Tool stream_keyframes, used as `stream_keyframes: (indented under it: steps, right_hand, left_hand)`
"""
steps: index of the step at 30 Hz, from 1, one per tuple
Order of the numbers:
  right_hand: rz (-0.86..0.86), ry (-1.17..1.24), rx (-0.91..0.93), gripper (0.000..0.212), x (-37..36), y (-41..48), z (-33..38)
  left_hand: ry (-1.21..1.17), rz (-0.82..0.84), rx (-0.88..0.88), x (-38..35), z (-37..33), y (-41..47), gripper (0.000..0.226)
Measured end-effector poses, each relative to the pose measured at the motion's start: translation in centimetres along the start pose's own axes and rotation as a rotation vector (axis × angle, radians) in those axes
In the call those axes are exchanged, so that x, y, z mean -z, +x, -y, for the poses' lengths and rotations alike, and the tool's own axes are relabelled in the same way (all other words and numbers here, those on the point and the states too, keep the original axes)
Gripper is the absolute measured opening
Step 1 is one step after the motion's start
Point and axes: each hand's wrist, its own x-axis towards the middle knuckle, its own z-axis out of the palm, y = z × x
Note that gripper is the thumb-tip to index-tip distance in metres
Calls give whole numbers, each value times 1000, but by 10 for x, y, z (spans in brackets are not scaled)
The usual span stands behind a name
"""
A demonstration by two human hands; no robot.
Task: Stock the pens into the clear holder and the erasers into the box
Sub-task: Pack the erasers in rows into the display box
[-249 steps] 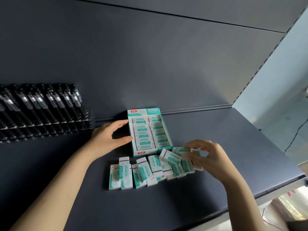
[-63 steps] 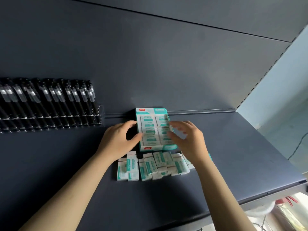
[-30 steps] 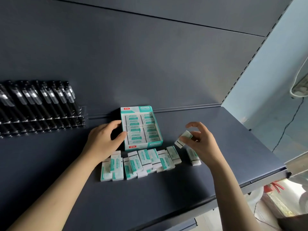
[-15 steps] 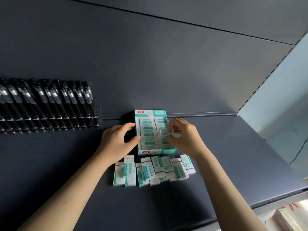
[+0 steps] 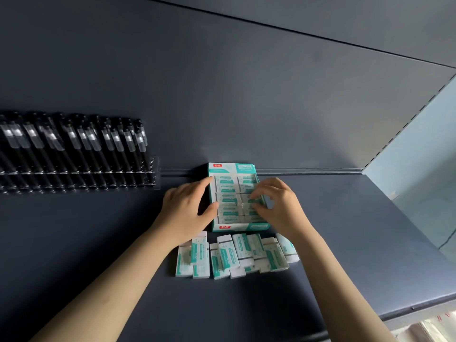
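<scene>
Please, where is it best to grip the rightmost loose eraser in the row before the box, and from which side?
Pinch the white and teal rectangular eraser across its long sides, near its white near end, coming from above and the right. It lies flat; its right side faces bare dark shelf, while its left side crowds the neighbouring eraser, so fingers likely enter easier there.
</scene>
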Motion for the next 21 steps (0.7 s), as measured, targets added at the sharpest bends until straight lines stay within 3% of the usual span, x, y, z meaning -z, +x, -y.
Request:
stream_keyframes:
  steps: [6,9,14,21]
  right_hand:
    - [-2,4,-75,18,-5,3,7]
    - [24,-9,-98,30,2,-4,8]
    - [-42,146,-227,30,26,-48,2]
    - [140,104,-340,38,45,-94,-17]
  left_hand:
    - [97,136,-27,-3,0,2,79]
    - [88,155,-59,-1,3,3,78]
    - [93,174,-84,3,8,5,79]
    - [93,152,-81,0,10,6,81]
